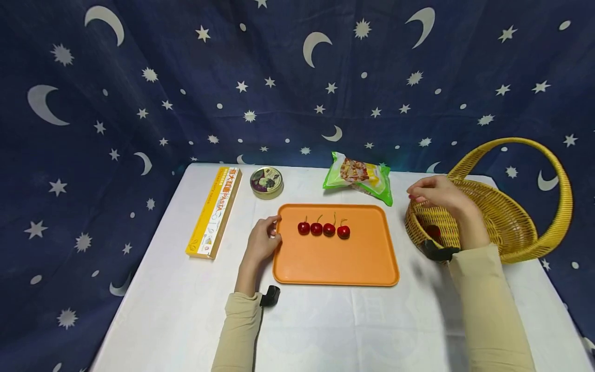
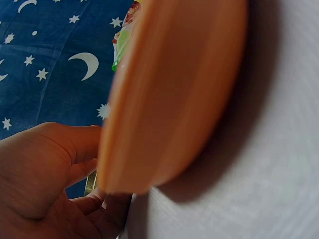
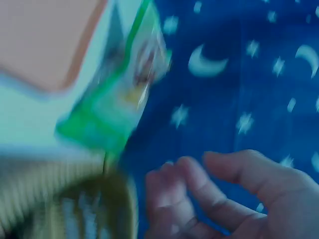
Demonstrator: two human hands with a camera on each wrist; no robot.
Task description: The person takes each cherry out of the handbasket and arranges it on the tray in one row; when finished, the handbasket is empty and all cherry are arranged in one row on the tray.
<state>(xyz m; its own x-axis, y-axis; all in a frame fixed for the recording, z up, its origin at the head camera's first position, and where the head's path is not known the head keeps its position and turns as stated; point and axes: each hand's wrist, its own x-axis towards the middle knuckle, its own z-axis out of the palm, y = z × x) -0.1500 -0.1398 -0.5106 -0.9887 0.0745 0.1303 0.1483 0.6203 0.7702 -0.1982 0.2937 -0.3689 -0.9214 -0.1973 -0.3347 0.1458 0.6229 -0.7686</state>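
Observation:
My left hand (image 1: 264,238) holds the left rim of an orange tray (image 1: 325,266); its thumb and fingertips show at the tray's edge in the left wrist view. A row of several red cherries (image 1: 329,229) with stems lies on the tray's upper half. My right hand (image 1: 439,195) is over the near-left side of a yellow wicker basket (image 1: 506,217), fingers bent. A small dark-red cherry (image 1: 411,197) shows at its fingertips, mostly hidden by them. Another red item (image 1: 433,232) sits inside the basket, partly behind the wrist. The right wrist view is blurred.
Behind the tray lies a green snack bag (image 1: 360,175). A round tin (image 1: 266,182) stands at the back left, beside a yellow-and-white pasta box (image 1: 215,212). The basket's tall handle (image 1: 564,201) arches up on the right. A star-and-moon curtain (image 1: 288,77) hangs behind the table.

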